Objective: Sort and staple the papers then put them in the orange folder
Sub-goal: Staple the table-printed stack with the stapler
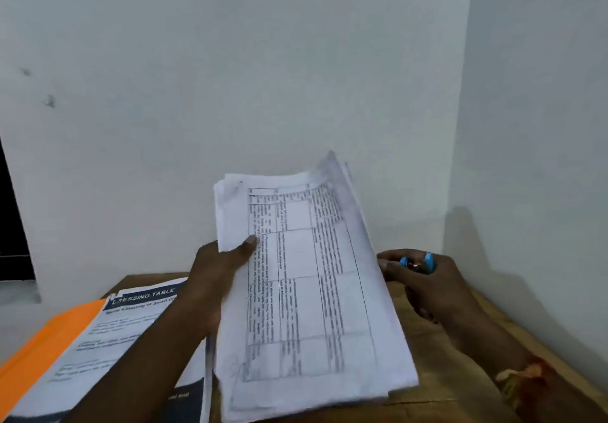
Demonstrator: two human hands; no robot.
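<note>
My left hand [217,271] grips a thick stack of printed papers [306,291] by its left edge, thumb on the top sheet, which shows a table of text. The stack is lifted and tilted above the wooden table [437,366]. To the right of the stack, my right hand [424,278] holds a small blue stapler [418,262], mostly hidden by the fingers. The orange folder [42,347] lies at the table's left, with a printed sheet headed "DRESSING TABLE" [115,333] lying on it.
A white wall stands right behind the table and another closes the corner on the right. A dark opening shows at the far left. A bracelet is on my right wrist.
</note>
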